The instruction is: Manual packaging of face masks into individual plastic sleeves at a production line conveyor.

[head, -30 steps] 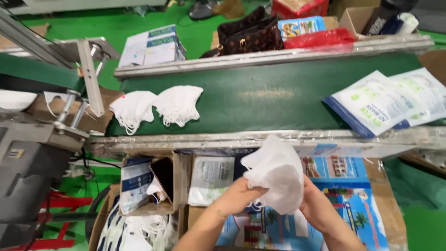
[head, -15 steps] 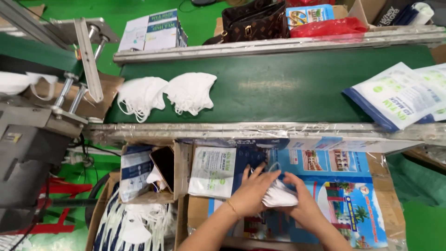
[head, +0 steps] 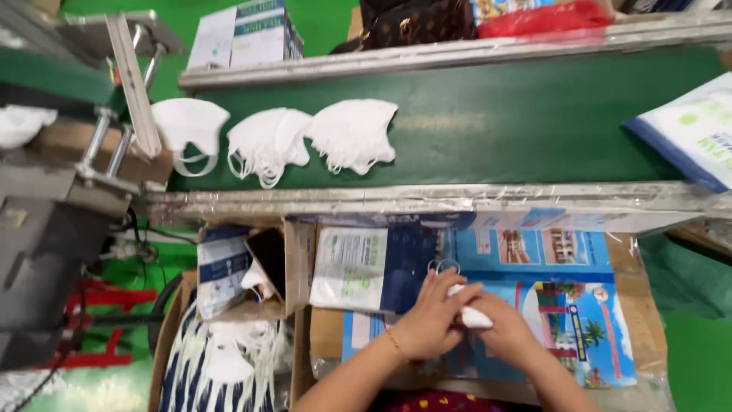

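Note:
My left hand (head: 429, 320) and my right hand (head: 503, 329) are pressed together over a folded bundle of white face masks (head: 474, 316), low on the blue printed work surface (head: 579, 305). Only a small white part of the bundle and a thin ear loop above it show between my fingers. On the green conveyor belt (head: 503, 122) lie piles of white masks (head: 352, 133), another pile (head: 267, 141) and one (head: 189, 126) by the machine's outlet. A flat mask pouch (head: 351, 267) lies just left of my hands.
A small cardboard box (head: 252, 267) with pouches and a dark phone stands at the left. Below it a box holds loose white masks (head: 221, 358). Printed pouches (head: 690, 133) lie at the belt's right end. A grey machine (head: 46, 221) fills the left side.
The fanned stack of masks I held up a second ago has been brought down and squeezed into a small bundle between both hands. A third pile of masks has come onto the belt.

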